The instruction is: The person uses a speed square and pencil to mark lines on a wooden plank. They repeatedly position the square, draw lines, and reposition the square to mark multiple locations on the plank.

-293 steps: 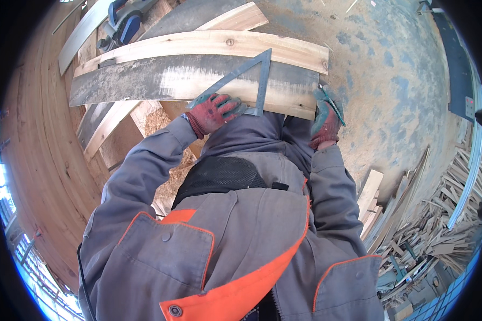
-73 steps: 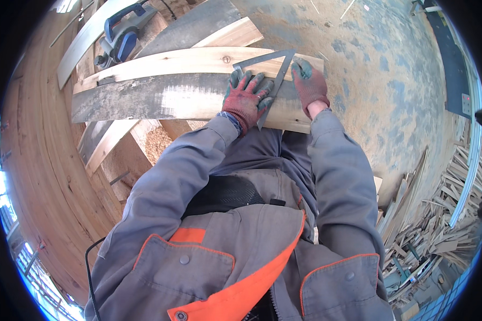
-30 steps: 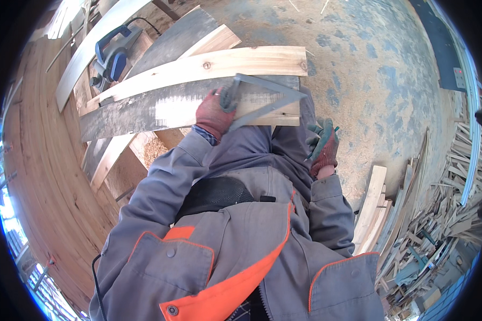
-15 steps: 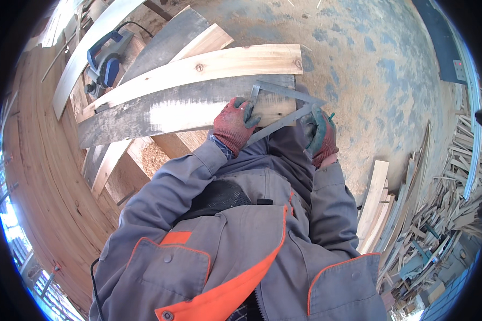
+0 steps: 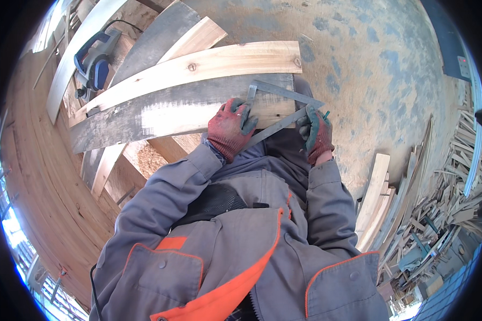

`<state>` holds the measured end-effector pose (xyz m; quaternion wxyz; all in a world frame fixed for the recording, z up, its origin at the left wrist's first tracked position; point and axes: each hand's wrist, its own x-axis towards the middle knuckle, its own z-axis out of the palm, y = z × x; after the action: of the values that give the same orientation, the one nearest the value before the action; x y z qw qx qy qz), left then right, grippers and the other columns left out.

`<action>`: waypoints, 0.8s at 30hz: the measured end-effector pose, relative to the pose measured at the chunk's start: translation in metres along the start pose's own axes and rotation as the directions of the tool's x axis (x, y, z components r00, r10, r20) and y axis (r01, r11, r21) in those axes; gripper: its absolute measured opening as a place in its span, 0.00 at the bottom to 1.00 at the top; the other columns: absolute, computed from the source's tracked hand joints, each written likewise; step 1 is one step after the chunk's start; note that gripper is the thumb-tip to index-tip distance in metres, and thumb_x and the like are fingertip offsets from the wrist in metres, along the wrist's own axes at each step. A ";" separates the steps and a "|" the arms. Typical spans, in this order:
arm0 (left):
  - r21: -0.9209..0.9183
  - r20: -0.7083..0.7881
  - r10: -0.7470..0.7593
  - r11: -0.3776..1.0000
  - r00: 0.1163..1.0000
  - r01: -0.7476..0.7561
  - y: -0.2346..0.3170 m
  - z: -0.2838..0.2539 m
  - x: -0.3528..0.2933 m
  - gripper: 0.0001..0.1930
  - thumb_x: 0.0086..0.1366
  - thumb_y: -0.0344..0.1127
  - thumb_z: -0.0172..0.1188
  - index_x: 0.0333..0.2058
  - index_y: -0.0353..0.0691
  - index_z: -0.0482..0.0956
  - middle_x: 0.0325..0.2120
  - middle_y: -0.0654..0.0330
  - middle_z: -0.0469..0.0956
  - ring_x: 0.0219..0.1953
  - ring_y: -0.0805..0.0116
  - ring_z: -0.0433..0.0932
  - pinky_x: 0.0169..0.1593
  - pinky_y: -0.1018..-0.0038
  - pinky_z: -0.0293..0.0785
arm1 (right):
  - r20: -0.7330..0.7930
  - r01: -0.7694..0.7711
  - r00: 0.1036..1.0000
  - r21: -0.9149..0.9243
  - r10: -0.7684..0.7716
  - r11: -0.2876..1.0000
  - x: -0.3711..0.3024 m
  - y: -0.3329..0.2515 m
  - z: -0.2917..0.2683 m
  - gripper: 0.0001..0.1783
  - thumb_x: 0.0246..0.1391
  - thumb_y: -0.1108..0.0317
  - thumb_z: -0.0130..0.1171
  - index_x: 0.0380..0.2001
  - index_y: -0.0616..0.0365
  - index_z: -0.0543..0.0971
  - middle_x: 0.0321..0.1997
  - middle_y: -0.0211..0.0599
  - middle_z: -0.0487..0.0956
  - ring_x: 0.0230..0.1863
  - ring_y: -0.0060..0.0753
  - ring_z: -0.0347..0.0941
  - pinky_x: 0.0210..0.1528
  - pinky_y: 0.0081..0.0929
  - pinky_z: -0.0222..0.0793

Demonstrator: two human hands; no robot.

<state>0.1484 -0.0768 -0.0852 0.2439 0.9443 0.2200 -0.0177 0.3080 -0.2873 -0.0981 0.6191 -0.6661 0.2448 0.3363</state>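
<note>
We steady a metal triangle across the dark board's right end, its long axis slanting far-right, our left hand curled over its left side, our right hand gripping a green pencil by its overhanging tip.

At the top left, my camera shows me a blue and grey power tool with a bendy black cord. A long pale board is just to the left of it. Farther left I see a big stretch of brown wood with lines all over it. Curly wood shavings lie lower down. On the right, the dusty floor has blue-grey blotches. I can spot a stack of light wood strips there, and near it a big messy pile of sticks.
</note>
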 end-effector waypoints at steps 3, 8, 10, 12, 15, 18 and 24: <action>-0.018 0.006 -0.001 1.000 1.000 0.001 0.000 -0.003 0.002 0.28 0.58 0.53 0.70 0.54 0.46 0.79 0.56 0.51 0.74 0.51 0.49 0.82 0.52 0.57 0.82 | 0.011 0.001 1.000 0.016 -0.001 1.000 0.002 -0.001 0.001 0.14 0.63 0.56 0.69 0.37 0.57 0.83 0.22 0.36 0.81 0.14 0.25 0.71 0.16 0.22 0.61; -0.015 0.065 -0.016 1.000 0.998 0.017 0.002 -0.011 0.004 0.28 0.59 0.52 0.69 0.53 0.43 0.79 0.56 0.54 0.73 0.55 0.52 0.79 0.53 0.59 0.81 | 0.015 -0.021 1.000 -0.005 0.021 1.000 0.001 -0.002 0.005 0.16 0.65 0.52 0.67 0.35 0.55 0.81 0.21 0.31 0.79 0.15 0.22 0.68 0.17 0.21 0.61; -0.014 0.081 -0.029 0.999 0.996 0.031 0.002 -0.013 0.004 0.28 0.59 0.52 0.70 0.53 0.44 0.79 0.57 0.54 0.73 0.55 0.51 0.79 0.53 0.58 0.81 | 0.007 -0.025 1.000 -0.022 0.025 0.999 0.000 -0.002 0.006 0.18 0.66 0.51 0.66 0.32 0.54 0.81 0.20 0.29 0.78 0.15 0.19 0.67 0.18 0.20 0.60; -0.041 0.092 -0.036 0.998 0.995 0.040 0.001 -0.013 0.005 0.28 0.58 0.52 0.70 0.54 0.45 0.79 0.57 0.54 0.74 0.55 0.51 0.79 0.53 0.58 0.82 | 0.007 -0.029 1.000 -0.025 0.029 0.999 0.000 -0.002 0.006 0.17 0.66 0.51 0.66 0.32 0.53 0.81 0.20 0.30 0.78 0.15 0.20 0.67 0.18 0.20 0.61; -0.091 0.085 -0.034 0.995 0.996 0.041 -0.002 -0.013 0.007 0.29 0.55 0.51 0.73 0.54 0.47 0.81 0.56 0.54 0.75 0.53 0.50 0.81 0.52 0.57 0.82 | 0.021 -0.058 0.998 0.004 0.058 0.998 0.002 0.000 0.004 0.17 0.65 0.52 0.66 0.31 0.53 0.80 0.20 0.30 0.78 0.14 0.20 0.67 0.17 0.20 0.60; -0.145 0.071 -0.032 0.989 0.997 0.042 -0.004 -0.012 0.008 0.29 0.54 0.50 0.74 0.54 0.48 0.81 0.55 0.55 0.77 0.51 0.50 0.82 0.52 0.57 0.82 | -0.003 -0.031 1.000 0.003 0.031 1.000 0.005 0.002 0.004 0.15 0.65 0.54 0.68 0.36 0.55 0.83 0.20 0.32 0.80 0.13 0.23 0.70 0.15 0.23 0.63; -0.127 0.033 -0.011 0.992 0.999 0.015 -0.004 -0.012 0.009 0.26 0.57 0.50 0.73 0.52 0.48 0.82 0.53 0.56 0.78 0.50 0.51 0.83 0.50 0.58 0.83 | 0.019 0.012 1.000 0.052 -0.013 0.999 0.008 0.006 0.004 0.15 0.65 0.54 0.66 0.35 0.56 0.83 0.19 0.30 0.79 0.12 0.20 0.66 0.15 0.21 0.60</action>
<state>0.1537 -0.0649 -0.0775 0.3071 0.9250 0.2229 -0.0207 0.3082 -0.2833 -0.1077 0.6406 -0.6479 0.2434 0.3326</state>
